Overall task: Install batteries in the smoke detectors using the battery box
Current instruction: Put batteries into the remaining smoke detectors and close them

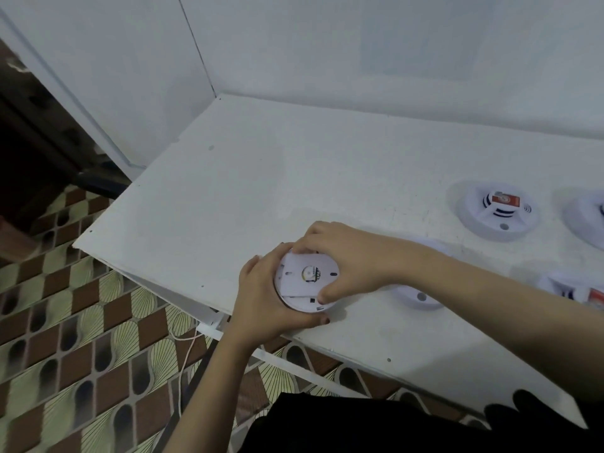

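A round white smoke detector (pixel 302 284) lies back side up at the near edge of the white table (pixel 248 178), showing its mounting plate and a small round label. My left hand (pixel 261 299) cups its left and lower rim, thumb curled under the front. My right hand (pixel 346 259) grips the plate from above, fingers on the far rim and thumb on the near right edge. Another detector (pixel 498 210) sits face up at the right with a red label on top. A further one (pixel 420 297) shows partly behind my right wrist.
More white detectors sit at the right edge, one (pixel 588 220) cut off by the frame and one (pixel 572 289) with a red label. White walls close the table's back and left. Patterned floor tiles and a white cable (pixel 184 354) lie below the table's front edge.
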